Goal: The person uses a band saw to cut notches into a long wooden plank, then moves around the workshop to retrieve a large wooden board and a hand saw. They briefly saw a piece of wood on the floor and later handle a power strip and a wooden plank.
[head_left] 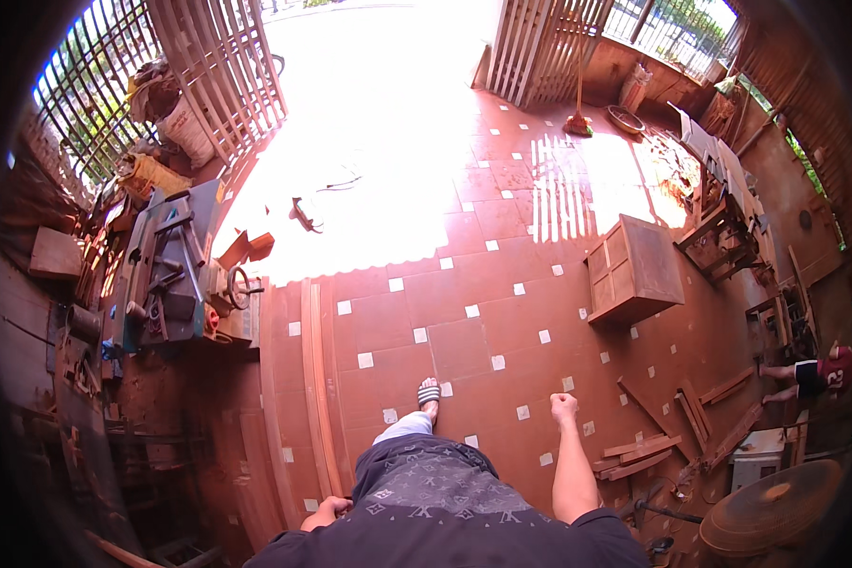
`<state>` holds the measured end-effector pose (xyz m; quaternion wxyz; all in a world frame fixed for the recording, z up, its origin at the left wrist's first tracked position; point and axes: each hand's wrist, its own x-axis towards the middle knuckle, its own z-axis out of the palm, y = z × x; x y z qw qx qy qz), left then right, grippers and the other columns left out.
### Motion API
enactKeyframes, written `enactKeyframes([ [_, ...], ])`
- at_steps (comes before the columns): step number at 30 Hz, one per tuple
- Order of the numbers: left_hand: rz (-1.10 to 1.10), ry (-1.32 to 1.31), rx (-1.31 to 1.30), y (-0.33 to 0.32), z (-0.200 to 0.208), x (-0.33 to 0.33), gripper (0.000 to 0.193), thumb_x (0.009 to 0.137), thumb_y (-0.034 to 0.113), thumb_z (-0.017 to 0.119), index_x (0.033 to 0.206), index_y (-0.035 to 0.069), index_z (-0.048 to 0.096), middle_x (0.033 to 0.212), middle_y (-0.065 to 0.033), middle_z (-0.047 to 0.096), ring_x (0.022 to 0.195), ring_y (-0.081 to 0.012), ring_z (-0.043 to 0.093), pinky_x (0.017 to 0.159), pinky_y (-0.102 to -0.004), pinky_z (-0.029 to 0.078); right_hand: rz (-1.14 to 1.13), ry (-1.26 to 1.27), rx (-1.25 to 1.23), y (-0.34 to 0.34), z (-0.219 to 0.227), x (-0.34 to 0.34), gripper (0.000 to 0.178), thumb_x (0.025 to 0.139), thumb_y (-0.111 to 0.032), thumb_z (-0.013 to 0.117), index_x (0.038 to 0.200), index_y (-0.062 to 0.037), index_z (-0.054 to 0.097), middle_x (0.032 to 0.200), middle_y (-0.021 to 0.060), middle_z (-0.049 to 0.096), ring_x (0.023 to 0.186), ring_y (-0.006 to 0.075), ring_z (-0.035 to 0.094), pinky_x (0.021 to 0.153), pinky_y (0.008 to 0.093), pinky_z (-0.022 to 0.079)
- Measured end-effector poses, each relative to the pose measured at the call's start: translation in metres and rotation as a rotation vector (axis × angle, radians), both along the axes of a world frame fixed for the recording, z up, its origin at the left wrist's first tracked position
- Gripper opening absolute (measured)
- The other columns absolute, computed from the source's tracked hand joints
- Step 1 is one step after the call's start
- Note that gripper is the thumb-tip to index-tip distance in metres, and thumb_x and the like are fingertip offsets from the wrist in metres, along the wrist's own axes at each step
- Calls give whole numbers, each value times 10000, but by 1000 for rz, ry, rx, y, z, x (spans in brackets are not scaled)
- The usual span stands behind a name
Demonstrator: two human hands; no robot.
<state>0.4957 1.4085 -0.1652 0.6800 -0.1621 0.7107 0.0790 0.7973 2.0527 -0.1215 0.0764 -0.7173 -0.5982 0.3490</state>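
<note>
My right hand [564,407] is held out ahead over the tiled floor, fingers curled into a fist with nothing seen in it. Low beside the dark patterned shirt [435,473] is my left hand [327,512], fingers curled; the shirt's edge covers part of it, and I see nothing in it. One foot in a striped slipper [430,391] is forward on the floor. Nearest my left hand, long wooden boards [316,379] lie on the tiles. A wooden cabinet [634,270] stands ahead on the right, beyond my right hand.
At left is a workbench machine [170,275] with a handwheel [243,287]. Loose wood pieces [639,454] lie at right, near a round fan [772,508]. A person [824,371] is at far right. Slatted gates [220,76] flank a bright doorway; a broom [578,123] stands beyond.
</note>
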Motion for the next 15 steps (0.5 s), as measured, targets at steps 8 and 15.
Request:
enactKeyframes([
  [8,-137,729,716,480,83,-343,513,893,370,719,1276,36,651,1194,-155,709,1086,-232,688,928,-350,546,-226,-12,-703,62,-27,-110,211,882,-245,671,869,-34,677,708,86,645,506,198,604,457,363,536],
  [15,341,804,751,674,66,-559,405,915,298,705,1209,21,679,985,-76,738,816,-123,668,747,-275,551,-198,-130,-938,242,-74,-229,209,936,-270,641,1032,-85,640,682,102,595,464,236,556,463,433,520],
])
